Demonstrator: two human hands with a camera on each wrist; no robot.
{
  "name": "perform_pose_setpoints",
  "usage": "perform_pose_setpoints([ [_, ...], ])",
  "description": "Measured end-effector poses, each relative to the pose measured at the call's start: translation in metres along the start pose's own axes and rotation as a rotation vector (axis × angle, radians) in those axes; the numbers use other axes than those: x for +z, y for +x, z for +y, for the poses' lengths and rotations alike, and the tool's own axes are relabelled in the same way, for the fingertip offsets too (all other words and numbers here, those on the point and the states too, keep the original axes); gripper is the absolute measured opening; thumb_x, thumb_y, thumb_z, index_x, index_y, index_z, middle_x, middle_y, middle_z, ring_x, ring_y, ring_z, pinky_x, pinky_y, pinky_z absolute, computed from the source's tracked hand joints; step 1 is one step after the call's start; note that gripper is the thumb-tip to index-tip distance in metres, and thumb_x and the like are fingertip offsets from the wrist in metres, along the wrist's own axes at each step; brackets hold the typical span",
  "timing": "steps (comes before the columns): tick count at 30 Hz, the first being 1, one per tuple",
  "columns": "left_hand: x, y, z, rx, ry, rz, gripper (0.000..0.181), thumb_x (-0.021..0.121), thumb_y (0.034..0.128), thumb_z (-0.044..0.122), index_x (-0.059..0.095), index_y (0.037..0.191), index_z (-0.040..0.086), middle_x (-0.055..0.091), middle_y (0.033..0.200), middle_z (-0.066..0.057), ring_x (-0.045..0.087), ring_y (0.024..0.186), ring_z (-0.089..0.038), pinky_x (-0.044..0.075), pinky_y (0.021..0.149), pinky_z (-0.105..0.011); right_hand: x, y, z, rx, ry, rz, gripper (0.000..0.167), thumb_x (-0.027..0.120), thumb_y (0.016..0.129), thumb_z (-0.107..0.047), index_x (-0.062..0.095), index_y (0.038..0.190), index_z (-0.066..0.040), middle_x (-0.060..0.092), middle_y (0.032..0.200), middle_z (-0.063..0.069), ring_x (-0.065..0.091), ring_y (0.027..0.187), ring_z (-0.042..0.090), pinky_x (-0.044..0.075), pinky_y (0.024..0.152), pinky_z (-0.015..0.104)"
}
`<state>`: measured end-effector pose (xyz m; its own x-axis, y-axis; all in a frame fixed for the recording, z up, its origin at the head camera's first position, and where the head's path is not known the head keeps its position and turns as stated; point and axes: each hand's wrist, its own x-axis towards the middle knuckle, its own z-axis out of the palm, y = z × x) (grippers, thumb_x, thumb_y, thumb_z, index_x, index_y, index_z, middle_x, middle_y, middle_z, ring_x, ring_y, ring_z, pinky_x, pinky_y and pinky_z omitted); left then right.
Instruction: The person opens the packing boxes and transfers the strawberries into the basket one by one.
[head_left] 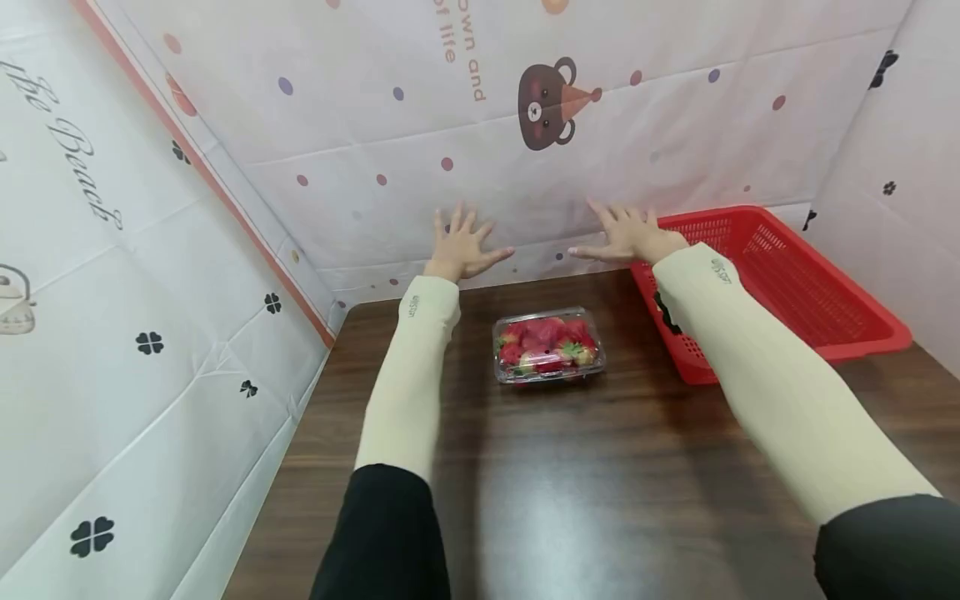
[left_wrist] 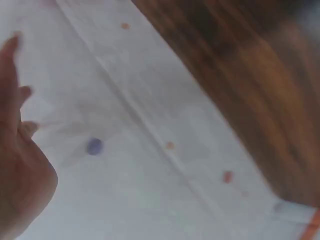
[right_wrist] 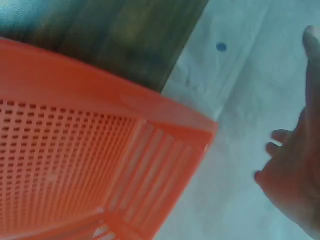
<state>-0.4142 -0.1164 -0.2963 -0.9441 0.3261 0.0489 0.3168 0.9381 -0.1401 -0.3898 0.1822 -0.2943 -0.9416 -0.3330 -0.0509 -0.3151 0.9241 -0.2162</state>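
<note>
White printed sheets (head_left: 360,217) wall in a dark wood-grain tabletop (head_left: 570,483), a cartoon bear (head_left: 542,112) among the dots at the back; before that backdrop a person stretches out both arms, the left hand (head_left: 462,248) and right hand (head_left: 628,237) bare, fingers spread and grasping nothing; whether either touches the sheet cannot be told. A clear plastic box (head_left: 517,377) of strawberries (head_left: 543,333) lies flat on the table between the forearms, untouched; its central spot seems to suit reach from either side, and its level base likely keeps the fruit settled. At right a red basket (head_left: 787,287), perforated and open side up, stands beside the box but apart from it, perhaps set aside to leave the middle free; the pale right sleeve (head_left: 780,383) crosses its near left side and hides part of it, while the left sleeve (head_left: 405,375) passes left of the box, leaving it in plain view.
</note>
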Motion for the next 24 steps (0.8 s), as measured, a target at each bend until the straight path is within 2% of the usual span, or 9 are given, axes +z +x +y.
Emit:
perform_pose_setpoints([
  [3, -0.004, -0.007, 0.003, 0.125, -0.024, -0.014, 0.072, 0.046, 0.0983, 0.066, 0.043, 0.156, 0.023, 0.021, 0.171, -0.01, -0.001, 0.161, -0.032, -0.003, 0.126, -0.06, 0.009, -0.003, -0.007, -0.046, -0.027, -0.102, 0.108, 0.049, 0.089, -0.077, 0.011, 0.164, -0.008, 0.017, 0.163, 0.035, 0.015, 0.149, 0.058, 0.013, 0.116, 0.077],
  [5, -0.004, -0.02, 0.005, 0.214, -0.043, -0.04, 0.067, 0.056, 0.0973, 0.06, 0.052, 0.15, 0.019, 0.031, 0.167, -0.012, 0.011, 0.16, -0.033, 0.004, 0.126, -0.06, 0.012, -0.009, -0.017, -0.072, -0.045, -0.197, 0.104, 0.059, 0.09, -0.067, 0.017, 0.162, -0.006, 0.019, 0.163, 0.034, 0.016, 0.149, 0.057, 0.018, 0.116, 0.075],
  [8, 0.001, -0.044, 0.009, 0.315, -0.066, -0.118, 0.066, 0.065, 0.0946, 0.054, 0.054, 0.147, 0.016, 0.039, 0.163, -0.013, 0.022, 0.157, -0.035, 0.011, 0.126, -0.059, 0.017, -0.021, -0.031, -0.106, -0.063, -0.34, 0.104, 0.07, 0.088, -0.057, 0.02, 0.162, -0.004, 0.018, 0.164, 0.033, 0.014, 0.151, 0.056, 0.021, 0.116, 0.074],
  [10, 0.007, -0.061, 0.011, 0.357, -0.069, -0.165, 0.069, 0.068, 0.0927, 0.053, 0.053, 0.148, 0.014, 0.042, 0.161, -0.013, 0.027, 0.155, -0.035, 0.014, 0.126, -0.058, 0.022, -0.028, -0.039, -0.112, -0.073, -0.408, 0.107, 0.074, 0.085, -0.055, 0.02, 0.162, -0.006, 0.019, 0.164, 0.032, 0.016, 0.152, 0.054, 0.024, 0.115, 0.073],
  [13, 0.02, -0.081, 0.015, 0.409, -0.064, -0.201, 0.076, 0.071, 0.0894, 0.057, 0.05, 0.15, 0.015, 0.045, 0.159, -0.012, 0.033, 0.152, -0.033, 0.02, 0.125, -0.054, 0.033, -0.033, -0.047, -0.14, -0.088, -0.486, 0.111, 0.077, 0.082, -0.057, 0.019, 0.163, -0.007, 0.02, 0.165, 0.031, 0.018, 0.151, 0.053, 0.027, 0.115, 0.072],
  [15, 0.029, -0.09, 0.018, 0.444, -0.069, -0.217, 0.084, 0.073, 0.0857, 0.06, 0.048, 0.152, 0.015, 0.046, 0.157, -0.012, 0.036, 0.151, -0.032, 0.026, 0.124, -0.052, 0.04, -0.033, -0.052, -0.18, -0.097, -0.52, 0.113, 0.08, 0.081, -0.056, 0.019, 0.163, -0.008, 0.022, 0.164, 0.03, 0.02, 0.151, 0.053, 0.028, 0.115, 0.071],
  [19, 0.045, -0.102, 0.024, 0.48, -0.081, -0.265, 0.1, 0.076, 0.0803, 0.064, 0.038, 0.158, 0.014, 0.039, 0.161, -0.014, 0.036, 0.15, -0.032, 0.031, 0.121, -0.051, 0.053, -0.029, -0.062, -0.271, -0.105, -0.53, 0.114, 0.085, 0.08, -0.046, 0.018, 0.162, -0.002, 0.022, 0.163, 0.031, 0.02, 0.151, 0.052, 0.026, 0.118, 0.068],
  [22, 0.054, -0.107, 0.029, 0.476, -0.085, -0.276, 0.107, 0.076, 0.0781, 0.067, 0.032, 0.16, 0.014, 0.034, 0.162, -0.015, 0.034, 0.15, -0.032, 0.03, 0.122, -0.051, 0.059, -0.029, -0.068, -0.272, -0.09, -0.523, 0.119, 0.088, 0.077, -0.044, 0.017, 0.161, 0.001, 0.021, 0.165, 0.028, 0.021, 0.152, 0.048, 0.026, 0.12, 0.065],
  [24, 0.059, -0.108, 0.031, 0.468, -0.071, -0.262, 0.11, 0.076, 0.0775, 0.068, 0.03, 0.161, 0.014, 0.033, 0.162, -0.015, 0.034, 0.15, -0.031, 0.03, 0.122, -0.05, 0.061, -0.029, -0.071, -0.258, -0.1, -0.518, 0.122, 0.088, 0.076, -0.047, 0.016, 0.161, 0.002, 0.02, 0.167, 0.026, 0.021, 0.153, 0.047, 0.027, 0.119, 0.065],
])
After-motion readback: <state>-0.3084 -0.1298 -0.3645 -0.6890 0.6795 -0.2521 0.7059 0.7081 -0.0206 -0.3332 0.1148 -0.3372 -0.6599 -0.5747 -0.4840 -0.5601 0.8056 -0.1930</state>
